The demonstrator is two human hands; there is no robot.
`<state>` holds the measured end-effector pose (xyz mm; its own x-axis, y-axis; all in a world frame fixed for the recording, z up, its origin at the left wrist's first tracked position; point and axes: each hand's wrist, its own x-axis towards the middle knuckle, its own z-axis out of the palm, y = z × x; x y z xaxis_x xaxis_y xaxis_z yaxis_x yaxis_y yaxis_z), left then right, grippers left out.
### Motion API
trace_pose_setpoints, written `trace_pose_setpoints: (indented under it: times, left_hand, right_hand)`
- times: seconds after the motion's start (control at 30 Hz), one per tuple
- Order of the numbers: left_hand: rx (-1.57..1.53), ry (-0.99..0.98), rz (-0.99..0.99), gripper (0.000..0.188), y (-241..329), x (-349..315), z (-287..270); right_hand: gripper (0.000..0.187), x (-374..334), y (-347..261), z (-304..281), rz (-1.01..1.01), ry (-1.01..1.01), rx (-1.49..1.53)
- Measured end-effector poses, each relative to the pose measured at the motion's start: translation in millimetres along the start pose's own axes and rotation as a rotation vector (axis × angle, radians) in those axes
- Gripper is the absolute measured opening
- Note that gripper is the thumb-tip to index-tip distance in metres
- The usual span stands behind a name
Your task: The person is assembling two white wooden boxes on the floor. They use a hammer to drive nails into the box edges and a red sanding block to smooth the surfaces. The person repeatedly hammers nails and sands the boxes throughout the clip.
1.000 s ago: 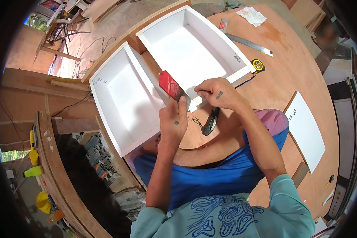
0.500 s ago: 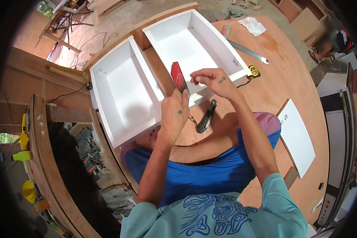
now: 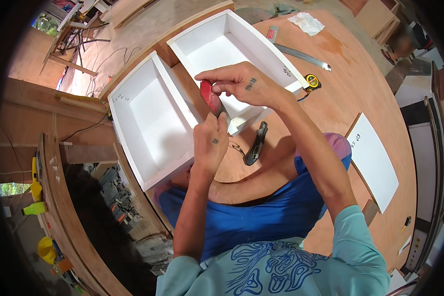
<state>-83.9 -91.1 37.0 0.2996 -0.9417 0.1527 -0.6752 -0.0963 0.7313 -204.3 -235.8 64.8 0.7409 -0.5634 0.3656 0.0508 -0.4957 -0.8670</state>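
Left hand [image 3: 211,140] gripped a flat red pack [image 3: 210,97] pointing away lengthwise beside the right white box [image 3: 271,54], right hand [image 3: 249,85] half-curled, grip unclear.

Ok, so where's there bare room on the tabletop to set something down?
The wooden tabletop is bare right of the tape measure, beyond the white panel. It's crowded between the right white box and your folded leg, where the utility knife lies, and near the gap to the left white box, where your left hand holds a red object.
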Motion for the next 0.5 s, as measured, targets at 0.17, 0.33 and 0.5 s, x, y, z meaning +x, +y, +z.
trace_pose_setpoints:
  times: [0.17, 0.33, 0.5]
  left_hand:
    - [0.021, 0.008, 0.029, 0.032, 2.9, -0.7, 2.6]
    - [-0.054, 0.029, 0.104, 0.031, -7.2, -1.1, 5.1]
    - [-0.119, 0.065, 0.128, 0.04, -6.4, -1.0, 6.5]
  right_hand:
    - [0.034, 1.5, -10.6, -8.0, 0.138, -0.055, -0.018]
    - [0.031, 2.5, -11.9, -7.9, 0.181, -0.05, -0.032]
    - [0.03, 5.9, -6.0, -8.5, 0.137, -0.04, -0.036]
